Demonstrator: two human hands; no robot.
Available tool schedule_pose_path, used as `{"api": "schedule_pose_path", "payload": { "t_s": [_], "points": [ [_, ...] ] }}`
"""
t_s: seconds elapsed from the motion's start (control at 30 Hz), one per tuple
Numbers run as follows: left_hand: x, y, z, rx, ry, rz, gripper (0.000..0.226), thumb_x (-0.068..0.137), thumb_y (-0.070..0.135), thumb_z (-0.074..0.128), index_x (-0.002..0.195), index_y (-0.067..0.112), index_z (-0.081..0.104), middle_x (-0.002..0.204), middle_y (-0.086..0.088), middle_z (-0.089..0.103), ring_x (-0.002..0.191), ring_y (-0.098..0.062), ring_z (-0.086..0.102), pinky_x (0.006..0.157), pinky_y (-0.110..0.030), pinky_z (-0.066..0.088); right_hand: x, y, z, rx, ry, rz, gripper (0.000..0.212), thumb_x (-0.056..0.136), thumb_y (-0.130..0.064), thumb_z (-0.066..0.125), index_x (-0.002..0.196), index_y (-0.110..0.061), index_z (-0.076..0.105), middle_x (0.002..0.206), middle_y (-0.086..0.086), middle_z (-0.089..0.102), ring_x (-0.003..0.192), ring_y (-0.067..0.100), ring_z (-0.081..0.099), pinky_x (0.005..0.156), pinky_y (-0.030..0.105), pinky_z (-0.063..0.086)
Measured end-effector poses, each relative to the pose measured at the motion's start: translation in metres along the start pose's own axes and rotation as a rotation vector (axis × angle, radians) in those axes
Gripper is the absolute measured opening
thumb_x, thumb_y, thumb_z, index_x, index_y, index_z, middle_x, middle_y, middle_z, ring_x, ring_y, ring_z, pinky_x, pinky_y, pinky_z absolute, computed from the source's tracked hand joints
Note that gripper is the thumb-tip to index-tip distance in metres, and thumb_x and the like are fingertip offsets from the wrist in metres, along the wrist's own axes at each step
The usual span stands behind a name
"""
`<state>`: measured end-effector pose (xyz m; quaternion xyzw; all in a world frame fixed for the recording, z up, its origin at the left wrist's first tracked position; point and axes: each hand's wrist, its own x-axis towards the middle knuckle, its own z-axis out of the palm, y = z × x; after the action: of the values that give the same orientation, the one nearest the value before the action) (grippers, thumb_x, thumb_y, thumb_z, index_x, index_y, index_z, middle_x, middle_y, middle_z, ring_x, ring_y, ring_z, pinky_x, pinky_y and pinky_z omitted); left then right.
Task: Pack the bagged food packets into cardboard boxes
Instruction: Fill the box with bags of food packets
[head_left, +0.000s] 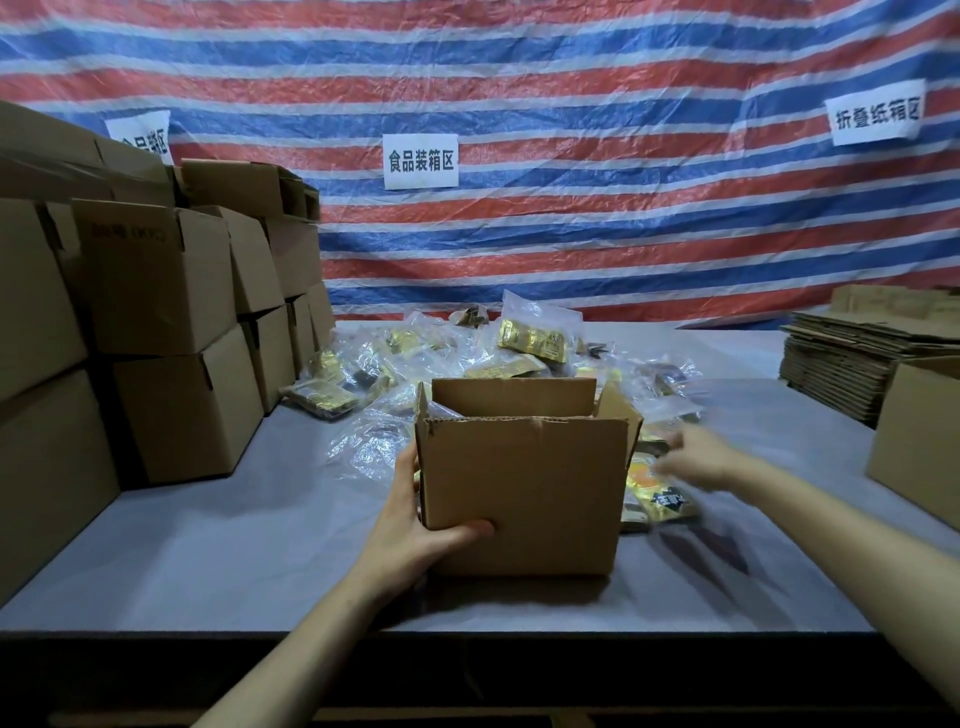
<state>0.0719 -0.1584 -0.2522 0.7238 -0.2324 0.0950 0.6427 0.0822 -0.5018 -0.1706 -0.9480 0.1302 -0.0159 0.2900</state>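
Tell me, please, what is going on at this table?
A person is packing food at a grey table. Their left hand grips the near left corner of an open cardboard box standing in the middle. The right hand, blurred, reaches to the bagged packets lying just right of the box; whether it holds one I cannot tell. A heap of packets lies behind the box, closed boxes are stacked at the left, flattened cartons at the right.
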Motion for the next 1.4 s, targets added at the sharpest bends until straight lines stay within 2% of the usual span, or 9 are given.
{"api": "schedule_pose_path", "payload": {
  "t_s": [0.17, 0.27, 0.5, 0.67, 0.77, 0.87, 1.03, 1.23, 1.4],
  "points": [
    [0.002, -0.002, -0.001, 0.024, 0.002, 0.006, 0.097, 0.052, 0.042, 0.092, 0.133, 0.041, 0.038, 0.115, 0.023, 0.068, 0.107, 0.0, 0.067, 0.084, -0.012, 0.05, 0.001, 0.025, 0.026, -0.032, 0.043, 0.124, 0.046, 0.076, -0.036, 0.085, 0.063, -0.015, 0.047, 0.065, 0.003, 0.047, 0.064, 0.021, 0.044, 0.061, 0.031, 0.034],
    [0.002, -0.003, -0.001, 0.029, 0.008, 0.017, 0.101, 0.054, 0.041, 0.091, 0.139, 0.033, 0.037, 0.117, 0.024, 0.067, 0.109, 0.001, 0.066, 0.084, -0.01, 0.05, 0.0, 0.021, 0.019, 0.163, 0.122, 0.166, 0.042, 0.064, -0.019, 0.093, 0.055, -0.011, 0.053, 0.058, 0.005, 0.052, 0.057, 0.021, 0.045, 0.054, 0.029, 0.035],
    [0.002, -0.004, -0.002, 0.05, 0.008, 0.027, 0.1, 0.054, 0.045, 0.091, 0.138, 0.038, 0.037, 0.118, 0.027, 0.065, 0.112, 0.004, 0.063, 0.088, -0.011, 0.05, -0.001, 0.038, 0.007, 0.355, 0.32, 0.183, 0.049, 0.063, -0.004, 0.088, 0.098, -0.013, 0.055, 0.098, 0.009, 0.063, 0.086, 0.026, 0.057, 0.061, 0.032, 0.04],
    [0.003, -0.005, -0.001, 0.049, 0.013, 0.037, 0.095, 0.056, 0.045, 0.091, 0.135, 0.041, 0.039, 0.119, 0.028, 0.064, 0.111, 0.006, 0.063, 0.085, -0.007, 0.048, -0.005, 0.057, -0.003, 0.049, 0.453, 0.178, 0.043, 0.077, -0.007, 0.075, 0.116, -0.02, 0.064, 0.124, 0.01, 0.064, 0.115, 0.034, 0.056, 0.095, 0.039, 0.045],
    [0.003, -0.006, -0.001, 0.04, 0.016, 0.035, 0.095, 0.056, 0.044, 0.092, 0.134, 0.045, 0.039, 0.12, 0.026, 0.065, 0.112, 0.003, 0.063, 0.086, -0.009, 0.049, -0.006, 0.056, -0.005, -0.049, 0.541, 0.076, 0.031, 0.083, -0.015, 0.068, 0.112, -0.025, 0.066, 0.127, 0.009, 0.064, 0.116, 0.034, 0.056, 0.094, 0.04, 0.044],
    [0.003, -0.005, -0.001, 0.043, 0.021, 0.038, 0.088, 0.056, 0.043, 0.092, 0.127, 0.057, 0.042, 0.12, 0.024, 0.066, 0.113, 0.001, 0.064, 0.086, -0.011, 0.05, -0.005, 0.049, 0.0, 0.064, 0.334, -0.157, 0.036, 0.088, -0.037, 0.073, 0.121, -0.027, 0.065, 0.131, 0.003, 0.063, 0.113, 0.02, 0.056, 0.09, 0.038, 0.046],
    [0.002, -0.005, 0.0, 0.036, 0.021, 0.044, 0.088, 0.057, 0.041, 0.093, 0.127, 0.059, 0.043, 0.121, 0.021, 0.067, 0.113, -0.002, 0.065, 0.086, -0.012, 0.051, -0.006, 0.033, 0.019, -0.259, -0.104, -0.32, 0.09, 0.086, -0.057, 0.07, 0.157, -0.042, 0.018, 0.163, -0.003, 0.03, 0.148, 0.022, 0.031, 0.12, 0.05, 0.028],
    [0.003, -0.007, -0.001, 0.033, 0.016, 0.027, 0.09, 0.054, 0.045, 0.093, 0.128, 0.057, 0.042, 0.121, 0.019, 0.067, 0.115, -0.004, 0.065, 0.091, -0.019, 0.053, -0.017, 0.028, 0.008, -0.435, -0.035, -0.221, 0.039, 0.079, -0.019, 0.061, 0.111, -0.04, 0.059, 0.126, 0.002, 0.058, 0.12, 0.025, 0.053, 0.096, 0.037, 0.046],
    [0.002, -0.005, 0.0, 0.014, 0.023, 0.015, 0.086, 0.053, 0.046, 0.093, 0.121, 0.065, 0.044, 0.12, 0.02, 0.068, 0.113, -0.003, 0.066, 0.088, -0.017, 0.054, -0.029, 0.029, -0.011, -0.601, 0.036, 0.07, 0.02, 0.079, -0.038, 0.049, 0.085, -0.02, 0.057, 0.101, 0.003, 0.064, 0.092, 0.028, 0.057, 0.074, 0.033, 0.041]
  ]
}}
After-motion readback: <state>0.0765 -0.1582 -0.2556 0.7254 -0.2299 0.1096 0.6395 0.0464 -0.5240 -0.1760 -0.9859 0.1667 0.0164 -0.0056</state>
